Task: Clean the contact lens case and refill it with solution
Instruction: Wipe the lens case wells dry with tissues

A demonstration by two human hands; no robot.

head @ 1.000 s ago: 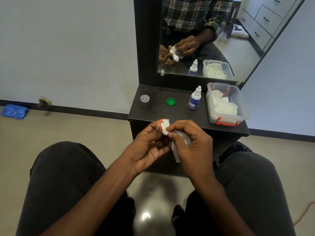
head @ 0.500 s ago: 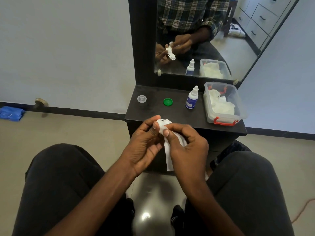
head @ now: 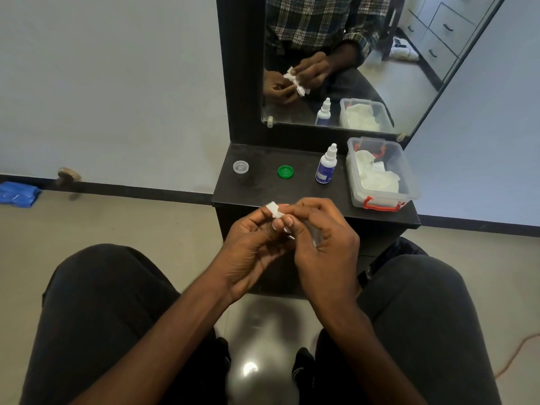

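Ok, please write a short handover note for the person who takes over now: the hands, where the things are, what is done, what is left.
Left hand: pinches the small white lens case, mostly hidden between the fingers.
Right hand: pinches a white tissue against the case, wiping it.
On the black shelf: clear cap, green cap, solution bottle upright and capped, clear box of tissues at the right end.
Done: both caps are off.
Left: finish wiping, refill with solution, screw caps on.
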